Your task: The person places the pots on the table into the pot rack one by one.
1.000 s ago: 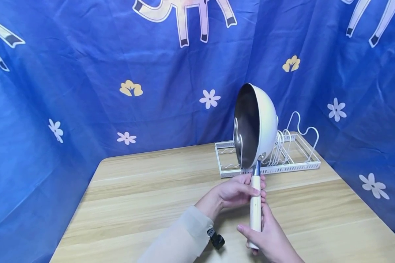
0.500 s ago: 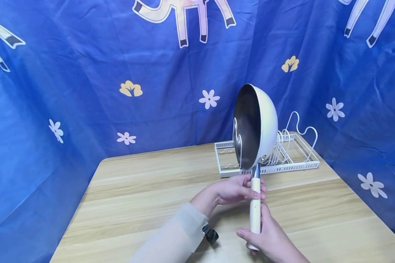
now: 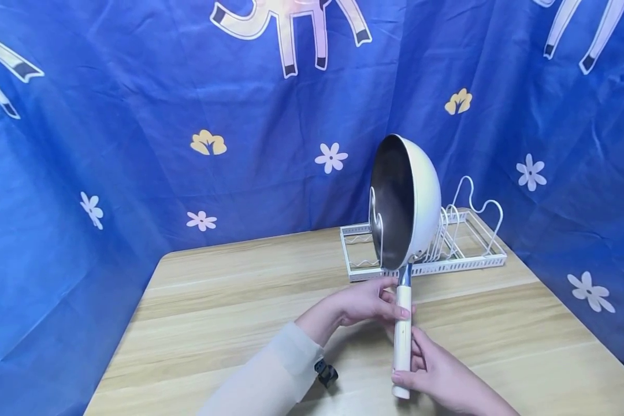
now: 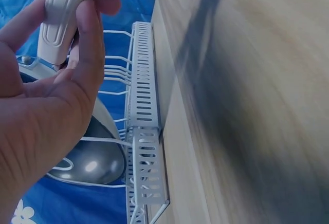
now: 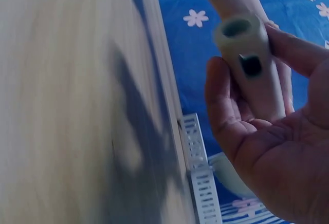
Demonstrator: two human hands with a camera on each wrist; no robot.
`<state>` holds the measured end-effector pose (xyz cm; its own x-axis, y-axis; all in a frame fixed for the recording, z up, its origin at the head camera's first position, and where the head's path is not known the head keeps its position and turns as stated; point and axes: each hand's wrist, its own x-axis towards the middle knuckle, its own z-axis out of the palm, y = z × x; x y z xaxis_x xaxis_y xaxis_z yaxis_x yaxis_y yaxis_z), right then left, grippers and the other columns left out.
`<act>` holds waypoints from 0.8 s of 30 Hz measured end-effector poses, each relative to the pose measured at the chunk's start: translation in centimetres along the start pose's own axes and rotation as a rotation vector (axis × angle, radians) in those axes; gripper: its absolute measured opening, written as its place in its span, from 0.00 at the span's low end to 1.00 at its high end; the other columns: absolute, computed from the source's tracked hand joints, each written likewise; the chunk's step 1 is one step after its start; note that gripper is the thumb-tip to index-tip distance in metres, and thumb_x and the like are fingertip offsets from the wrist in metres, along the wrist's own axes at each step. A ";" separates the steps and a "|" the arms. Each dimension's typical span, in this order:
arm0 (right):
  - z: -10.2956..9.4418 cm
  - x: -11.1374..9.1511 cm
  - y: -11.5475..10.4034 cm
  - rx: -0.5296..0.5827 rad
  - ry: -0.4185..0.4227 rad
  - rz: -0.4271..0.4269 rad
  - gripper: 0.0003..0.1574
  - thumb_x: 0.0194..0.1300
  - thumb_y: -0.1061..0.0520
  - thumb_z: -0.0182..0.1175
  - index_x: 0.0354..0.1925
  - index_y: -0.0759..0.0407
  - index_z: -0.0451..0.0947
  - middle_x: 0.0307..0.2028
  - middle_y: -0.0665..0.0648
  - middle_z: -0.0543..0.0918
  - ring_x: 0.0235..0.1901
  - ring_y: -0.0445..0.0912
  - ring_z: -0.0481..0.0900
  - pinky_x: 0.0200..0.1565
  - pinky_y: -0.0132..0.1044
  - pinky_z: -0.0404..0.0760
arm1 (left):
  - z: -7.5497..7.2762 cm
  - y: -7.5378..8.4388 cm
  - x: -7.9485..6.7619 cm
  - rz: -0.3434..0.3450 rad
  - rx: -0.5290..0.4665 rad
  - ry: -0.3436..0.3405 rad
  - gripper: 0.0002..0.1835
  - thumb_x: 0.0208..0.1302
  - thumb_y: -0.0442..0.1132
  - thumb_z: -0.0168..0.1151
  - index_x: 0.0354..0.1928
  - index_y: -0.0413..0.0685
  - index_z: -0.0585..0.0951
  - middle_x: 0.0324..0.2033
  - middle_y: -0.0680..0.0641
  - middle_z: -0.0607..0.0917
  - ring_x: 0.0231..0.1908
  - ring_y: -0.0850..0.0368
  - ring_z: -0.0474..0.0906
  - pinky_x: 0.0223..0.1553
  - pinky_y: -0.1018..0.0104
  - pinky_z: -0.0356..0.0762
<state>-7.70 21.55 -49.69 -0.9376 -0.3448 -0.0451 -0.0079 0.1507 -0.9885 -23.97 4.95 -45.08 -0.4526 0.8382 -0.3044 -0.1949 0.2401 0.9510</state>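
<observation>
A white wok [image 3: 427,196] with a dark interior stands on its edge in the left part of a white wire rack [image 3: 460,264], its open side facing left. Its pale handle [image 3: 403,341] points toward me. My left hand [image 3: 361,301] pinches the handle's upper part, near the metal neck, with the thumb on top. Near the handle's end, my right hand [image 3: 442,375] holds it from the right between thumb and fingers. The right wrist view shows the hollow handle end [image 5: 239,29] above the right palm. In the left wrist view, the wok's dark inside [image 4: 100,157] sits behind a rack wire.
Several thin wire dividers [image 3: 439,234] rise to the right of the wok, and a taller curved one [image 3: 491,228] stands at the rack's right end. Under the rack lies a wooden table [image 3: 229,300]. A blue patterned curtain [image 3: 270,144] hangs behind and at both sides.
The wok's handle has dipped slightly toward me. My left hand has slid a little down and left. My right thumb has shifted from the handle's left side onto its top.
</observation>
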 end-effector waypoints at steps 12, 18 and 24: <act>-0.4 0.2 1.3 -0.138 -0.001 0.102 0.55 0.67 0.57 0.75 0.78 0.70 0.55 0.35 0.55 0.82 0.34 0.39 0.81 0.34 0.30 0.81 | 0.7 -1.4 0.1 -0.001 -0.001 0.037 0.29 0.67 0.22 0.68 0.66 0.46 0.71 0.58 0.25 0.86 0.33 0.55 0.89 0.40 0.52 0.96; 0.0 0.6 2.0 -0.189 0.024 0.117 0.63 0.63 0.58 0.78 0.80 0.73 0.49 0.36 0.56 0.81 0.33 0.39 0.80 0.32 0.31 0.82 | 1.2 -1.7 0.3 -0.019 0.013 0.079 0.29 0.66 0.20 0.68 0.63 0.47 0.69 0.54 0.26 0.88 0.35 0.53 0.90 0.38 0.52 0.96; 0.2 0.7 1.8 -0.260 0.043 0.105 0.64 0.62 0.57 0.79 0.81 0.71 0.50 0.34 0.55 0.80 0.32 0.38 0.78 0.31 0.30 0.81 | 1.3 -1.7 0.2 -0.023 0.031 0.120 0.31 0.66 0.21 0.69 0.65 0.47 0.68 0.46 0.35 0.92 0.35 0.52 0.90 0.38 0.52 0.96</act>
<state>-8.33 21.44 -51.55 -0.9518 -0.2761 -0.1334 0.0062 0.4176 -0.9086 -22.60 5.34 -46.65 -0.5498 0.7679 -0.3286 -0.1805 0.2748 0.9444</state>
